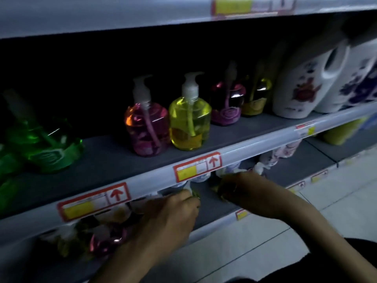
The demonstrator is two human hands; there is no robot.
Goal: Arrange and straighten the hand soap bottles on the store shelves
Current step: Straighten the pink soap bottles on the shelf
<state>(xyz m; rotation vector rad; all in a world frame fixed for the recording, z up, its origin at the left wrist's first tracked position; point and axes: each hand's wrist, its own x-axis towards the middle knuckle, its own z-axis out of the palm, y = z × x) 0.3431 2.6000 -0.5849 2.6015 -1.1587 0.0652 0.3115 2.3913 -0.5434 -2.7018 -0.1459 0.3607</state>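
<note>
Both my hands reach under the middle shelf's rail [146, 181] onto the lower shelf [210, 209]. My left hand [171, 217] curls round a soap bottle of which only a yellowish edge [196, 194] and a white pump tip show. My right hand [242, 190] grips a yellowish soap bottle [221, 192] a little to the right; most of it is hidden and blurred. A dark pink bottle [108, 240] and a yellow one [65, 245] stand left of my left hand. On the middle shelf stand a pink pump bottle [146, 129] and a yellow pump bottle [189, 123].
Green soap bottles [44, 144] crowd the middle shelf's left end. Darker pink [226, 107] and yellow [255, 99] bottles stand further back on the right, next to large white detergent jugs [299, 84]. White-capped bottles [261, 166] line the lower shelf's back. Tiled floor [336, 201] lies right.
</note>
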